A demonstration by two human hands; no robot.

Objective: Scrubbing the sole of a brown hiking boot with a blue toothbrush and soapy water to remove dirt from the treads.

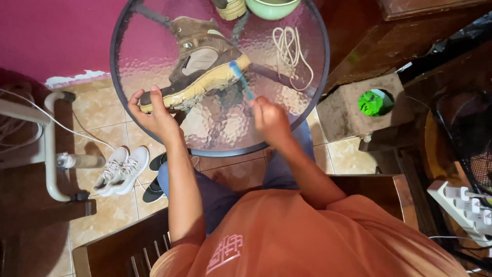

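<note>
Brown suede hiking boot with a tan rubber sole lies tipped on its side at upper centre of the frame, on a round table of pebbled glass with a dark metal rim. Left hand, left of centre, curls around the boot's toe end, thumb and fingers pressed onto the sole edge. Right hand, centre frame, closed tight on the handle of a blue toothbrush; its head touches the sole near the heel. Coiled cream shoelaces lie on the glass to the right of the boot, apart from it. Pale green bowl at the top edge, beside the sole of a second boot. Pair of white sneakers on the tan tiled floor, lower left. White power strip at far right.
</note>
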